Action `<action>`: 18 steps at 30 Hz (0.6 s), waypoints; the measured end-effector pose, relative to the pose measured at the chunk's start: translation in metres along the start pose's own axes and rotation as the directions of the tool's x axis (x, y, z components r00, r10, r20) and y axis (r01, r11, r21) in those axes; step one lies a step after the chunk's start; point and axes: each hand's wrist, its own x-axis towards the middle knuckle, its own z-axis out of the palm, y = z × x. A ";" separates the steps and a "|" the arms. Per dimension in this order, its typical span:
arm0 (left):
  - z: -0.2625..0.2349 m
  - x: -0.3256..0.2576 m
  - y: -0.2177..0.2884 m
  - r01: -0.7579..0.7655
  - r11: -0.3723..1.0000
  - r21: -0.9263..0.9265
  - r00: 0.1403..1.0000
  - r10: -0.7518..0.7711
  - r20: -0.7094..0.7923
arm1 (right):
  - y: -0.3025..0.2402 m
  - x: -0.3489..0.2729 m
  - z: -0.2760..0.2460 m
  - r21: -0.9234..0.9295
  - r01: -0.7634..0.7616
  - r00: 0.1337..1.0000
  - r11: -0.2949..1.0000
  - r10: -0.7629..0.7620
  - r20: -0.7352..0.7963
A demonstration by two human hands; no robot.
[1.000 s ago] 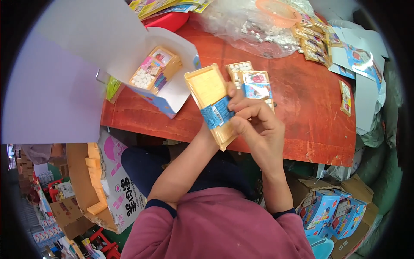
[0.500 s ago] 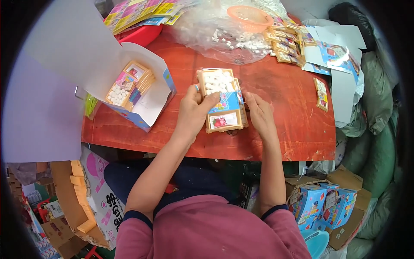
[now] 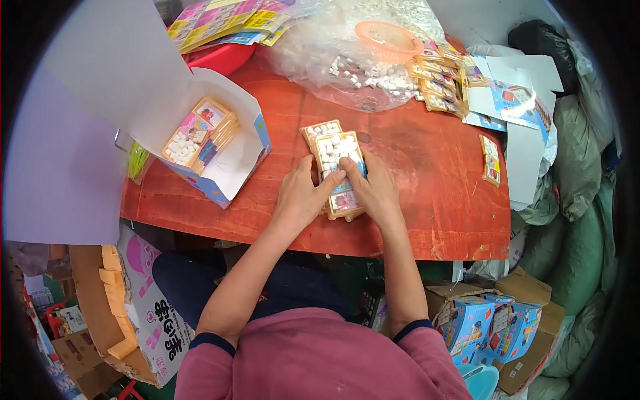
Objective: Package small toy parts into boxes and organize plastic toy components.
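You are holding a tray pack (image 3: 345, 148) with both hands: your left hand (image 3: 297, 198) is gripping its left edge, your right hand (image 3: 379, 193) its right edge, and both thumbs are lying across its face. The pack (white pieces are showing in it) is overlapping another pack (image 3: 321, 128) over the red table (image 3: 440, 200). To its left, an open box (image 3: 248, 147) is holding more packs (image 3: 181, 148); beyond, an orange basket (image 3: 389, 57) is sitting beside loose white bits (image 3: 390, 81).

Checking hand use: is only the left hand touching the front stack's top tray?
No, the left hand and right hand both have thumbs on that top tray.
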 end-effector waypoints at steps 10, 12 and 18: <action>-0.018 0.034 -0.006 0.008 0.999 0.041 0.997 -0.011 0.078 | -0.011 0.035 0.003 -0.008 0.042 0.997 0.999 -0.041 0.068; -0.016 0.034 -0.010 0.021 0.997 -0.068 0.997 -0.016 0.070 | -0.012 0.039 0.002 0.145 -0.007 0.983 0.989 -0.020 0.180; -0.006 0.021 -0.028 0.024 0.891 -0.453 0.997 0.011 0.073 | -0.012 0.026 -0.016 0.580 -0.291 0.909 0.761 0.030 0.416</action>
